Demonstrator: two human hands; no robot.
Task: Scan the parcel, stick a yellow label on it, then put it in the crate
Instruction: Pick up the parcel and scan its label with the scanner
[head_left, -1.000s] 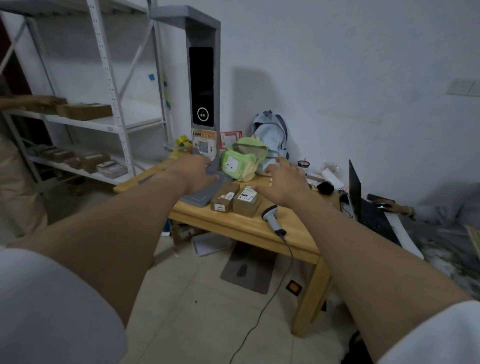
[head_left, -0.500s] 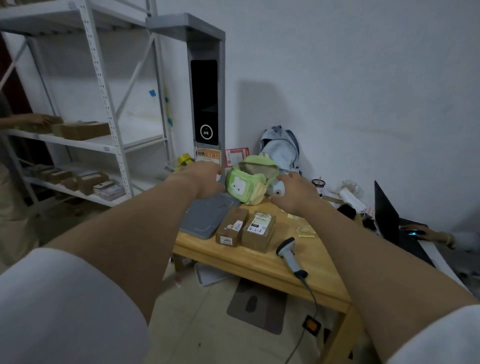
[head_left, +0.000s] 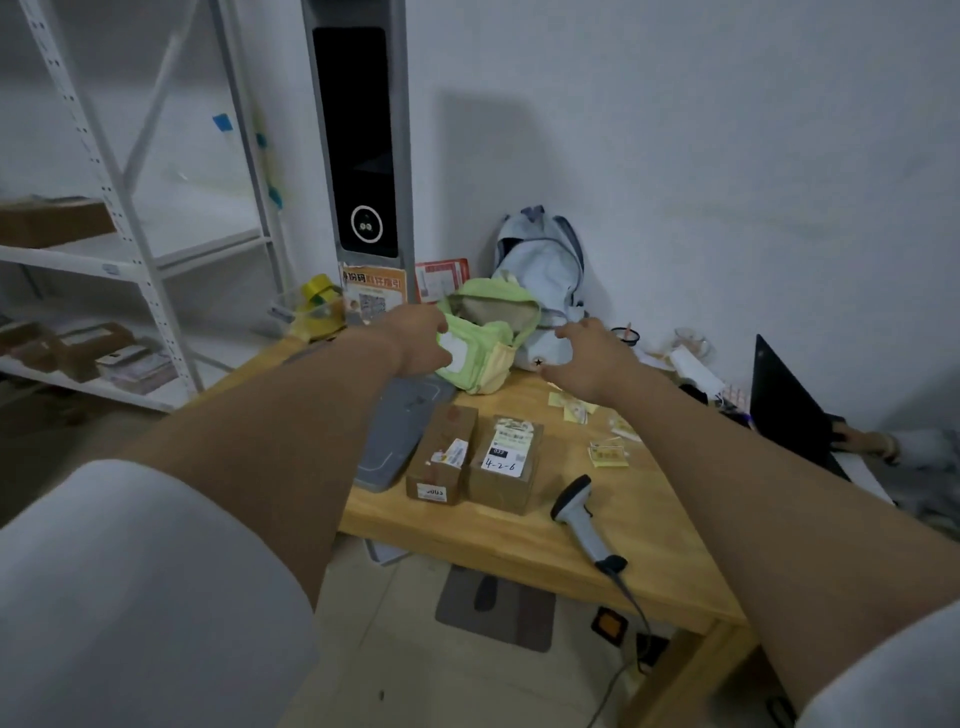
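Wooden table, parcels below both empty, spread hands.

Scanner right of parcels

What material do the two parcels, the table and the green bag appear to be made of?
Parcels: likely cardboard, matte brown, sharp folded edges, shiny tape and paper labels on top.
Table: looks like wood, light yellow with faint grain and a smooth finish.
Green bag: soft fabric, judging by its wrinkles, seams and slumped shape.
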